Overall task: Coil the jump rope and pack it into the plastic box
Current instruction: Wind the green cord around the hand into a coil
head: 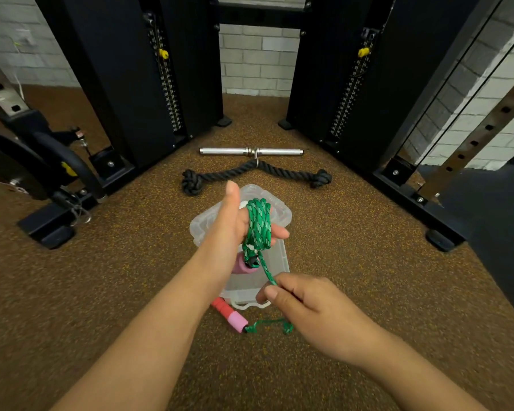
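The green jump rope (259,225) is wound in several loops around the fingers of my left hand (230,229), held above the clear plastic box (275,262). One pink handle (245,266) hangs under that hand. My right hand (303,310) pinches the free strand of rope just below the coil. The second handle (230,315), red and pink, lies on the floor at the box's near edge, with a short length of rope trailing from it. The box's clear lid (279,207) lies under my left hand, at the far end of the box.
A black knotted rope attachment (255,173) and a chrome bar (251,151) lie on the brown floor beyond the box. Black cable-machine columns (125,84) stand left and right. An exercise bike base (42,179) sits at the left.
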The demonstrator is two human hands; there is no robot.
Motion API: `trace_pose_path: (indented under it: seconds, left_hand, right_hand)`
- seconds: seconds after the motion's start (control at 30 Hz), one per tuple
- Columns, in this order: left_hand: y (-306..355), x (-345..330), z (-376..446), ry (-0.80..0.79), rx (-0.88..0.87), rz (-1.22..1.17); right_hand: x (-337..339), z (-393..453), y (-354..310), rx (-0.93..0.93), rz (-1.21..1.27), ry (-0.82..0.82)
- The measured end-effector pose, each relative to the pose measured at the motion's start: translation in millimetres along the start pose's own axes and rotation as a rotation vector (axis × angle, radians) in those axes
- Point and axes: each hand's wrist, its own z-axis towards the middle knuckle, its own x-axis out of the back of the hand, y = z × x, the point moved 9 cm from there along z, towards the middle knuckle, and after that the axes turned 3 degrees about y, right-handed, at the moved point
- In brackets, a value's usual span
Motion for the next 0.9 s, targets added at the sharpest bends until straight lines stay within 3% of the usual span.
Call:
trace_pose_path:
  seconds: [0.13, 0.33, 0.6, 0.8, 0.9]
  left_hand:
    - [-9, -2, -4, -0.006, -0.044, 0.314]
    - [-17, -22, -9, -0.201, -0.017, 0.417]
    - [-10, -48, -21, -0.486, 0.016, 0.196]
    - [-3, -47, -16, -0.443, 0.015, -0.061]
    - [1, -40, -14, -0.399, 0.031, -0.166]
  right_hand:
    - [21, -1, -24, 0.118, 0.072, 0.033]
    - [69, 2, -2, -0.057, 0.336, 0.195]
    - [81, 2, 45, -0.257, 0.566, 0.371]
    - [68, 7, 47, -0.231, 0.809, 0.229]
    - [62, 5, 49, -0.271, 0.789, 0.17]
